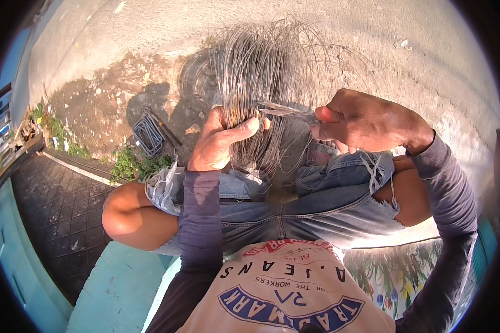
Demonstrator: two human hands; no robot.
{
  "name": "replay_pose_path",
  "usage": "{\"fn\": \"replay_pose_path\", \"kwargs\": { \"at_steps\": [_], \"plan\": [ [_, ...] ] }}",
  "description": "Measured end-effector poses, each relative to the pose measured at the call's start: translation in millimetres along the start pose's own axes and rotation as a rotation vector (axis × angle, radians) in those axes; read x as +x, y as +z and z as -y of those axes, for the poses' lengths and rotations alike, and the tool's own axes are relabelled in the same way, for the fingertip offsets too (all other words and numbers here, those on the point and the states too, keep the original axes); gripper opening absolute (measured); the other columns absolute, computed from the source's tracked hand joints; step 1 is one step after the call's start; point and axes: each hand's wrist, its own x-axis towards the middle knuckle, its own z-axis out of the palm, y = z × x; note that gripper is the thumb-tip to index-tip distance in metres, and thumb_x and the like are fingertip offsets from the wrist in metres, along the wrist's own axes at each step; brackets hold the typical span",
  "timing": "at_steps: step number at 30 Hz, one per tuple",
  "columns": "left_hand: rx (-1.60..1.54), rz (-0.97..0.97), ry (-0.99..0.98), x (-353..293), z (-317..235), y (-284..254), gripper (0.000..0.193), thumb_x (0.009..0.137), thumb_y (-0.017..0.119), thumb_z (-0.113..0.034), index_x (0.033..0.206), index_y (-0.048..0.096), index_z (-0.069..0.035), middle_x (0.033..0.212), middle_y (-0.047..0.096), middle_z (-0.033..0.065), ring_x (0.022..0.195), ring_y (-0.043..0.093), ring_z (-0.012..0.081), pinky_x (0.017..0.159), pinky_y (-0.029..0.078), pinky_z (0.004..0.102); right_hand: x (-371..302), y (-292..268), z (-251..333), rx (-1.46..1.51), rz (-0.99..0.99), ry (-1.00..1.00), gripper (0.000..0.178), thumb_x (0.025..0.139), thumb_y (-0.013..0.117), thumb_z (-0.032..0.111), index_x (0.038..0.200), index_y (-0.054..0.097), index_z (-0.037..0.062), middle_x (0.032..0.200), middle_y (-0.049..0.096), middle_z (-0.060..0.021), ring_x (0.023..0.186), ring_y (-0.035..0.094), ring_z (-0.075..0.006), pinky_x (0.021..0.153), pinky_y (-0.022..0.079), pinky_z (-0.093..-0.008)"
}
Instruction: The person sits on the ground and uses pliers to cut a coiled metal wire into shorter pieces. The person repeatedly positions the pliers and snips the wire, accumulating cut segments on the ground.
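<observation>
A thick bundle of thin, greyish strands (250, 72), wiry or fibrous, stands above my lap with its loose ends fanning upward and to the right. Around its lower part my left hand (219, 139) is closed, thumb across the front. My right hand (366, 122) grips a pair of metal scissors (289, 112), its fingers hiding the handles. The blades point left and their tips reach the bundle's right side, just above my left thumb. Some strands hang below my left hand between my knees.
On the ground to the left lie a coil of grey cord or wire (148, 133) and a dark-handled tool (166, 130). Green weeds (130, 164) grow by the edge of dark paving (61, 205). I sit on a turquoise ledge (116, 283), in torn jeans.
</observation>
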Motion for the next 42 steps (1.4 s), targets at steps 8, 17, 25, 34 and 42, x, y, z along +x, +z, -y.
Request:
{"fn": "replay_pose_path", "kwargs": {
  "at_steps": [8,17,25,34,42],
  "plan": [
    [0.060,-0.011,-0.010,2.0,-9.8,9.5,0.020,0.098,0.081,-0.012,0.110,0.080,0.003,0.103,0.082,0.0098,0.098,0.075,0.0176,0.095,0.057,0.0349,7.0,-0.8,1.0,0.133,0.030,0.060,0.051,0.108,0.066,0.039,0.080,0.073,-0.0025,0.058,0.066,-0.0090,0.051,0.066,-0.0148,0.056,0.056,-0.0320],
    [0.089,-0.036,-0.046,1.8,-13.4,8.0,0.018,0.098,0.079,-0.010,0.109,0.080,0.004,0.100,0.082,0.0110,0.094,0.075,0.0156,0.091,0.056,0.0337,13.9,29.2,-34.5,-0.458,-0.465,-0.364,0.026,0.103,0.074,0.027,0.098,0.069,0.0014,0.068,0.064,-0.0079,0.062,0.067,-0.0210,0.058,0.051,-0.0398],
    [0.073,-0.022,-0.022,9.8,-6.7,0.5,0.026,0.098,0.080,-0.009,0.119,0.074,0.005,0.102,0.082,0.0152,0.091,0.077,0.0210,0.089,0.059,0.0369,12.9,58.5,-37.1,-0.866,-0.858,-0.355,0.026,0.104,0.069,0.026,0.113,0.068,0.0014,0.077,0.066,-0.0138,0.070,0.069,-0.0323,0.065,0.054,-0.0461],
    [0.015,-0.027,-0.027,8.7,-4.7,6.7,0.027,0.103,0.073,-0.007,0.128,0.069,0.005,0.105,0.081,0.0168,0.094,0.079,0.0235,0.089,0.062,0.0378,8.4,37.3,-41.5,-0.660,-0.667,-0.426,0.033,0.102,0.072,0.021,0.126,0.066,-0.0019,0.088,0.071,-0.0167,0.082,0.070,-0.0391,0.071,0.056,-0.0470],
    [-0.022,-0.085,0.023,5.6,-7.3,12.2,0.021,0.103,0.076,-0.010,0.116,0.076,0.007,0.103,0.081,0.0143,0.094,0.077,0.0186,0.087,0.060,0.0349,-3.5,47.1,-22.7,-0.763,-0.695,-0.249,0.055,0.090,0.085,0.033,0.130,0.067,-0.0007,0.095,0.074,-0.0122,0.097,0.069,-0.0347,0.080,0.057,-0.0480]
  ]
}}
